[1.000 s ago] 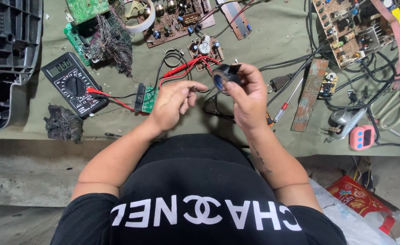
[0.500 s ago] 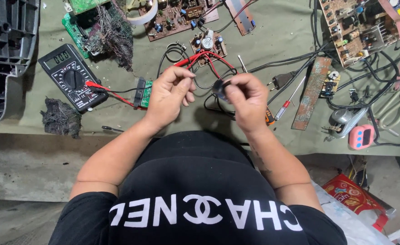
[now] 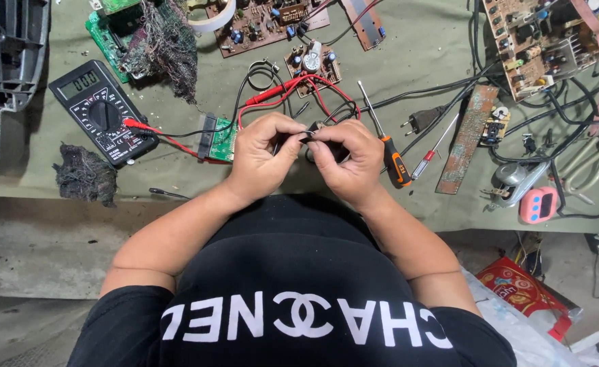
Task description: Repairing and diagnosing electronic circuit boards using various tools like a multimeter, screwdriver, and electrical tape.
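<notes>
Here both forearms run up from the body and bend inward, so the left hand [image 3: 262, 160] and the right hand [image 3: 347, 163] meet knuckle to knuckle just above the near edge of the olive-green cloth-covered counter [image 3: 422, 54]. The fingers of each are curled and pressed together at the tips, pinching between them a small dark part [image 3: 311, 132] of which only a sliver shows; its shape cannot be told. It sits right where the two sets of fingertips touch, in front of the loops of thin red and black probe leads [image 3: 293, 92].

Just left of the left hand lies a small green circuit board with a black connector [image 3: 216, 138], and farther left a black digital multimeter with a round dial [image 3: 101, 112]. Just right of the right hand lies a screwdriver with an orange and black handle [image 3: 396, 162].

Against a second ago, the hands have closed together: the right one then held the dark part up and apart from the left, showing more of it, while now the fingertips of both cover it. The screwdriver, then hidden under the right hand, is in plain sight.
</notes>
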